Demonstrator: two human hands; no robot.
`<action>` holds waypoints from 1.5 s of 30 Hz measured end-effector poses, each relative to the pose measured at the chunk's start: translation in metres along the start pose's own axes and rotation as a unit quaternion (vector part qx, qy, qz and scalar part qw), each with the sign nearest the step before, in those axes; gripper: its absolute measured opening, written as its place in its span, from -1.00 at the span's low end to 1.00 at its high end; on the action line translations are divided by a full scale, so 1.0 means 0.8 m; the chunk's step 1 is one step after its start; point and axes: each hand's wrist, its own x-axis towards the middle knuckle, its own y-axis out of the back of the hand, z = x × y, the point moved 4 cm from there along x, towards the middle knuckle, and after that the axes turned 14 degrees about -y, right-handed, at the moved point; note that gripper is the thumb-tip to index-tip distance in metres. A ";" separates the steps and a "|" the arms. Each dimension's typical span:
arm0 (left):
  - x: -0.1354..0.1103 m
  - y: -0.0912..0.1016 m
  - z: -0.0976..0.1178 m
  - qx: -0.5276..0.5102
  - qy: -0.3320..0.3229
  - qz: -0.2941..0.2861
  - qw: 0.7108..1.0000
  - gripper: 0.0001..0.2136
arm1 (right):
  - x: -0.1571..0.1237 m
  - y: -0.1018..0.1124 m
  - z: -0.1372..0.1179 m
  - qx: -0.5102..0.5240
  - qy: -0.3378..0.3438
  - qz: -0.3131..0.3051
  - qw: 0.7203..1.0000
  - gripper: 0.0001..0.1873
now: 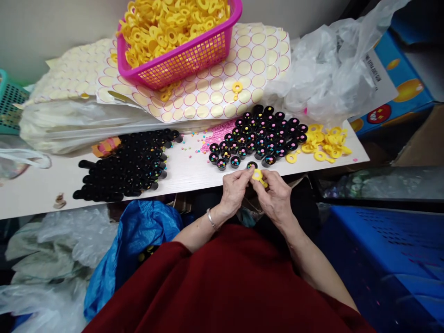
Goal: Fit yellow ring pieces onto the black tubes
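One yellow ring piece [257, 175] is held at the front edge of the white table [187, 173], pinched by the nearly closed fingertips of the left hand [233, 190] and right hand [274, 194]; whether the nearest black cup [252, 165] is also touched cannot be told. The piece is judged light, fairly stiff and smooth enough to slip, best gripped by rim or tab. Movement behind is restricted by the filled cups [261, 151], judged easily tipped; leftward, bare tabletop is available.

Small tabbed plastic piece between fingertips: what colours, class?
The small tabbed plastic piece is yellow with a pale middle; best view: head.
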 end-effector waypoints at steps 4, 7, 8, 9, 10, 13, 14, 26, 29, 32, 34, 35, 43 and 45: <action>0.005 0.015 -0.008 0.067 -0.061 0.005 0.996 -0.68 | 0.017 -0.004 0.003 -0.047 -0.007 0.039 0.998 -0.79; 0.011 0.015 -0.016 0.092 -0.073 -0.020 0.993 -0.64 | 0.025 -0.010 0.004 -0.101 -0.008 0.033 0.994 -0.74; 0.012 0.014 -0.017 0.094 -0.078 -0.028 0.992 -0.63 | 0.027 -0.011 0.004 -0.116 -0.011 0.029 0.993 -0.74; 0.014 0.012 -0.018 0.094 -0.083 -0.035 0.991 -0.64 | 0.029 -0.013 0.004 -0.128 -0.014 0.021 0.991 -0.73; 0.015 0.011 -0.019 0.093 -0.088 -0.041 0.991 -0.64 | 0.030 -0.014 0.004 -0.138 -0.017 0.012 0.990 -0.73; 0.017 0.007 -0.019 0.097 -0.091 -0.052 0.990 -0.66 | 0.032 -0.017 0.004 -0.148 -0.023 -0.017 0.989 -0.70; 0.017 0.006 -0.019 0.101 -0.089 -0.052 0.990 -0.66 | 0.032 -0.017 0.003 -0.147 -0.025 -0.022 0.989 -0.69; 0.030 -0.001 -0.023 0.092 -0.068 -0.028 0.993 -0.70 | 0.031 -0.025 0.027 0.114 -0.128 -0.092 0.981 -0.70; 0.030 0.000 -0.023 0.107 -0.077 -0.032 0.991 -0.70 | 0.025 -0.030 0.033 0.246 -0.226 -0.129 0.934 -0.64; 0.029 0.000 -0.022 0.121 -0.085 -0.044 0.988 -0.70 | 0.020 -0.033 0.030 0.294 -0.284 -0.101 0.907 -0.62; 0.028 -0.001 -0.022 0.131 -0.089 -0.048 0.986 -0.68 | 0.019 -0.036 0.027 0.293 -0.299 -0.075 0.905 -0.62; 0.028 -0.001 -0.022 0.135 -0.089 -0.048 0.986 -0.68 | 0.019 -0.038 0.025 0.287 -0.305 -0.067 0.906 -0.62; 0.032 -0.001 -0.029 0.103 -0.035 -0.025 0.994 -0.70 | 0.022 -0.060 0.035 0.346 -0.389 -0.103 0.848 -0.63; 0.032 -0.004 -0.033 0.096 -0.009 -0.030 0.995 -0.68 | 0.022 -0.063 0.039 0.356 -0.390 -0.101 0.843 -0.64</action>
